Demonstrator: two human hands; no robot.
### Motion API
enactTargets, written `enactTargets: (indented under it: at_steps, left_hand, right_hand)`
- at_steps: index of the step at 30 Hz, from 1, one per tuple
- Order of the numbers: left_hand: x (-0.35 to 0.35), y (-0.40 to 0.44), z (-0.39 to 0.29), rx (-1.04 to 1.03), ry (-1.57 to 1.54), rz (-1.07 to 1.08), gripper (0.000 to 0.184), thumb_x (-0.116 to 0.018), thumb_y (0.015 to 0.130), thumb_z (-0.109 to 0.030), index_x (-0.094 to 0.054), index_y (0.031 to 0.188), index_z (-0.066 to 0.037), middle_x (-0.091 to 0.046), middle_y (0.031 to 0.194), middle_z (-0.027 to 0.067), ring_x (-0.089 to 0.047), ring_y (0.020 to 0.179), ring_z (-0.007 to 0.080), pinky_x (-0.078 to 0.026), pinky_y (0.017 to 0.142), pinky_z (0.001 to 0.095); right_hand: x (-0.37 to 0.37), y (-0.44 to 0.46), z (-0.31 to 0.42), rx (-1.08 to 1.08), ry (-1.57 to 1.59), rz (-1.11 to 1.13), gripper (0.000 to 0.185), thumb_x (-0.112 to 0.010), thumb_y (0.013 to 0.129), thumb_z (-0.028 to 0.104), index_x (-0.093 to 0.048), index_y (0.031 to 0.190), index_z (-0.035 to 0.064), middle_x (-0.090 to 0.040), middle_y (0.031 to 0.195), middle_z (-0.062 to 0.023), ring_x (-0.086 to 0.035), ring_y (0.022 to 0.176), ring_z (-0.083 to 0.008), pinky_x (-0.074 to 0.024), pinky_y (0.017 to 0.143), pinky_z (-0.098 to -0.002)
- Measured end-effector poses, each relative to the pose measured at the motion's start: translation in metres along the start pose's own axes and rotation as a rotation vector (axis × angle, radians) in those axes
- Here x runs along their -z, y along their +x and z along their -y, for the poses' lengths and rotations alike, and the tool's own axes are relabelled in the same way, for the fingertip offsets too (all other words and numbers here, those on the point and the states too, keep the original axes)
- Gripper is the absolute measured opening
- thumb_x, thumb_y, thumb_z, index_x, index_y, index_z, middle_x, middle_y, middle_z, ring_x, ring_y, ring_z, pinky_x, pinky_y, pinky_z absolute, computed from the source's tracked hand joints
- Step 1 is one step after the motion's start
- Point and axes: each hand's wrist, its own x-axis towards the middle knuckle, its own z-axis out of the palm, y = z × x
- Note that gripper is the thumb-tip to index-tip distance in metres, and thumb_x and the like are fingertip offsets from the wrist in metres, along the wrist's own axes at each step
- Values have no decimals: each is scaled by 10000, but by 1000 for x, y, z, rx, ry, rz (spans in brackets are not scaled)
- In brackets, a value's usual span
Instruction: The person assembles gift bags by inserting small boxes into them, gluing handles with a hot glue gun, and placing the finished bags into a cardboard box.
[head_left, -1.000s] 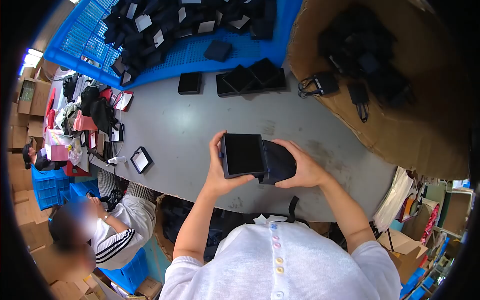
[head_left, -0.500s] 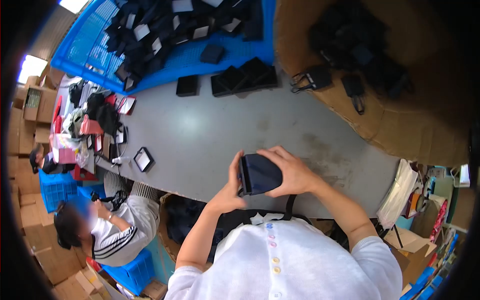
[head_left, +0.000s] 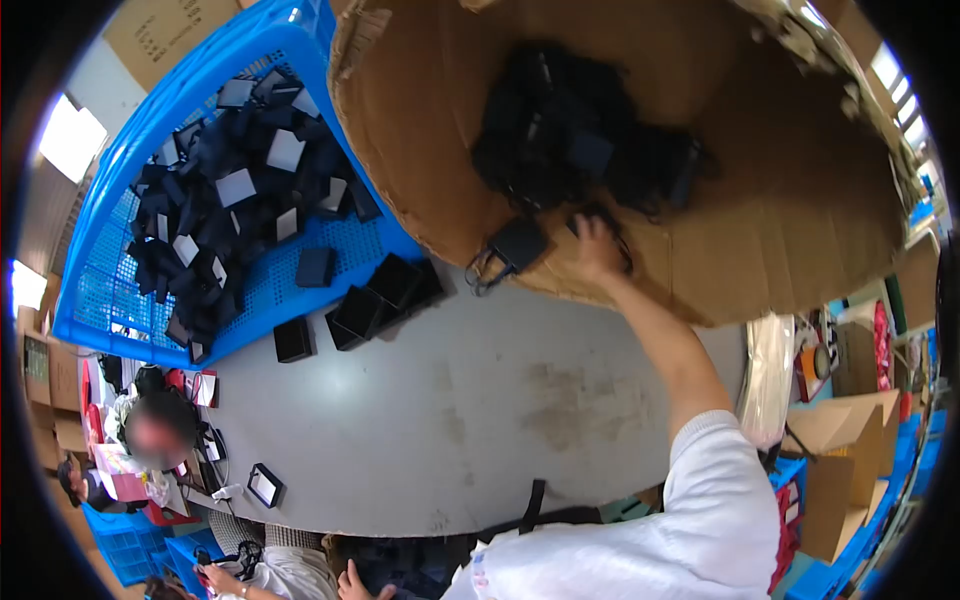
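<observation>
My right hand (head_left: 598,250) reaches into the large cardboard box (head_left: 740,285), its fingers apart over a small black item with a cord loop (head_left: 624,256). Fingertips appear to touch the item, which the hand partly covers. Left of it, a black box-shaped item with a cord (head_left: 520,243) lies near the carton's edge. Low in view, at the table's front edge, my left hand (head_left: 358,584) is partly cut off, fingers apart and nothing visible in it. Dark items (head_left: 405,555) lie beside it below the tabletop.
A blue crate (head_left: 225,350) with many black boxes stands at the left back. Several open black boxes (head_left: 360,312) lie before it on the grey table (head_left: 470,400). A dark pile (head_left: 560,130) sits deeper in the carton. A seated co-worker (head_left: 285,570) is at lower left.
My hands have parted: the dark box they held is out of sight. My right hand has moved forward into the carton, my left down to the table's front edge. The view has shifted.
</observation>
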Motion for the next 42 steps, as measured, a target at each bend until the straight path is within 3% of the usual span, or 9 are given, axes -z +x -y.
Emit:
enactTargets:
  at_steps: [1,7,14,22,26,28,32,37,42]
  left_hand:
    - [4,6,-15,0,-219,-202,382,-713,802,-194,-604,1093,28,-654,991,176,-621,890,229,-507,761,338]
    - [-9,79,-85,-15,-827,289,473,-668,828,-134,-506,1242,26,-630,1086,163,-631,899,190,-502,778,291]
    - [-21,156,-254,-306,-1303,1019,574,-320,987,-460,-479,1302,-7,-500,1327,134,-421,1273,236,-331,1060,378]
    - [13,150,-300,-151,-2455,448,876,-679,751,-119,-161,1457,-147,-366,1365,56,-341,1278,224,-225,1090,375]
    - [33,166,-272,-416,-1661,-64,1053,-783,656,-164,-105,1456,-71,-363,1353,126,-369,1257,259,-299,1060,403]
    - [30,169,-266,-541,-1417,-316,1104,-819,608,-197,-112,1431,3,-383,1331,174,-390,1239,294,-324,1036,421]
    - [28,175,-263,-769,-928,-388,1263,-868,546,-194,3,1434,27,-367,1328,170,-413,1214,304,-317,1029,401]
    - [9,177,-256,-527,-1265,-331,1285,-865,540,-179,21,1453,-1,-372,1325,198,-439,1172,348,-380,973,423]
    - [13,199,-256,-699,-1382,-139,1338,-893,510,-273,11,1473,-59,-280,1409,208,-319,1299,357,-306,1049,433]
  right_hand:
    - [2,25,-16,-112,-29,60,980,-770,648,369,-218,1431,165,-321,1407,-199,-389,1244,-379,-378,1012,-426]
    - [-9,66,-14,-305,127,391,1070,-780,570,362,-182,1440,191,-351,1385,-228,-394,1239,-405,-374,1012,-413]
    - [16,-133,76,-43,1516,560,853,-792,629,132,-243,1280,167,-488,1141,-137,-508,1050,-230,-470,854,-348]
    - [4,-255,128,45,2000,324,884,-746,652,89,-213,1352,173,-432,1242,-105,-445,1171,-221,-385,979,-372]
    - [38,-218,128,-128,2114,379,764,-699,679,86,-340,1351,133,-403,1360,-86,-432,1228,-230,-403,974,-379]
    - [78,-211,142,584,1030,151,551,-657,721,128,-483,1236,36,-463,1331,-122,-484,1189,-260,-394,976,-397]
    - [77,-211,195,728,552,-59,345,-575,717,9,-584,1060,-31,-613,1056,-156,-586,988,-335,-468,881,-416]
    - [71,-191,205,617,1072,-511,100,-529,799,-10,-609,855,-31,-620,772,-121,-612,692,-296,-506,690,-328]
    - [18,-172,169,-16,1508,573,294,-500,958,302,-623,1011,40,-628,963,-36,-560,906,-130,-428,815,-243]
